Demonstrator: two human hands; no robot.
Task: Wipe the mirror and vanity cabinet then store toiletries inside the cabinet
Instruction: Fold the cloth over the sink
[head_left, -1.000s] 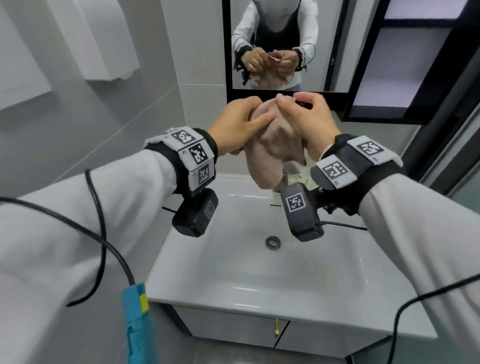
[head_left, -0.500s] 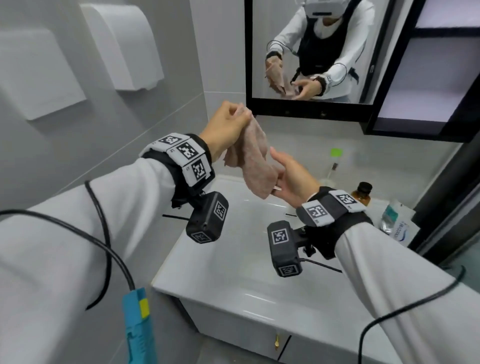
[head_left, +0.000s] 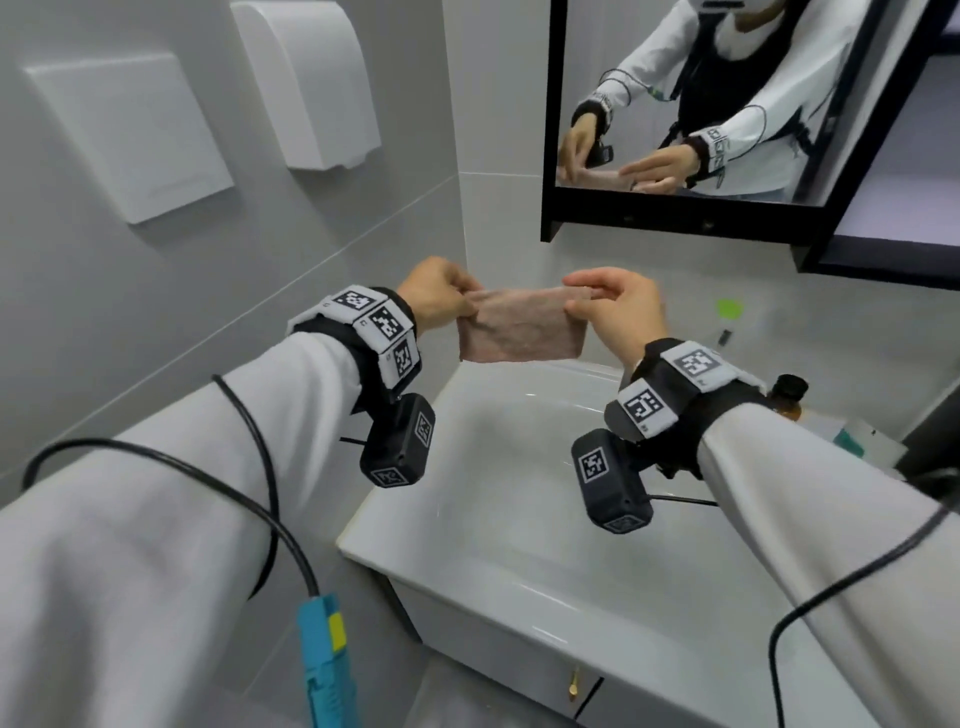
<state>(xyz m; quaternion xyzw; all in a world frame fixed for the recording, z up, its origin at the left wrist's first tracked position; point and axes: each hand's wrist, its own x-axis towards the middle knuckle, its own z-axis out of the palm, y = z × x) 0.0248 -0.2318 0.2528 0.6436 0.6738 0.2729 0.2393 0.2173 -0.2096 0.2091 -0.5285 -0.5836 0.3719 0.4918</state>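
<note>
A pink cloth (head_left: 519, 327) is stretched flat above the back of the white sink (head_left: 519, 467). My left hand (head_left: 436, 296) pinches its left top corner and my right hand (head_left: 618, 306) pinches its right top corner. The black-framed mirror (head_left: 675, 104) hangs above and shows both hands and the cloth. To its right the cabinet (head_left: 893, 208) stands open with bare shelves. Toiletries sit at the sink's right rear: a green-capped bottle (head_left: 727, 317), a brown bottle with a black cap (head_left: 789, 395) and a white-and-teal tube (head_left: 852, 436), partly hidden by my right arm.
Two white wall-mounted dispensers (head_left: 311, 83) hang on the tiled wall at the left. The vanity cabinet doors with a small gold knob (head_left: 574, 686) are below the sink. Cables run along both sleeves.
The cloth was bunched between both hands, then hung from the left hand alone. Now both hands hold it spread flat. The view has shifted left and down.
</note>
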